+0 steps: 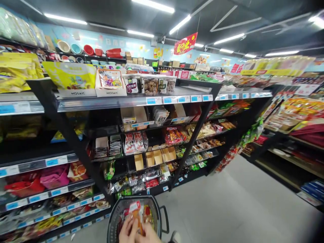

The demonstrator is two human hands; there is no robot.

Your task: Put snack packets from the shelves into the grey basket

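Observation:
Both my hands are together over a dark plastic shopping basket (157, 213) at the bottom of the view. My left hand (128, 230) is closed, with its fingers on a small orange-brown snack packet (136, 214) that has a red and white top. On the packet's other side, my right hand (149, 234) is also closed, its fingers against the lower part. Several other wrapped snacks (148, 214) in red and yellow lie inside the basket, partly hidden by my hands. The basket's handle sticks out on its right side.
A long black shelf unit (101, 101) with snack packets runs across in front of me. Clear tubs (150, 85) and a yellow bag (72, 75) stand on its top shelf. More shelving (274, 158) is at the right, across the grey floor (215, 206). A shoe (175, 237) shows beside the basket.

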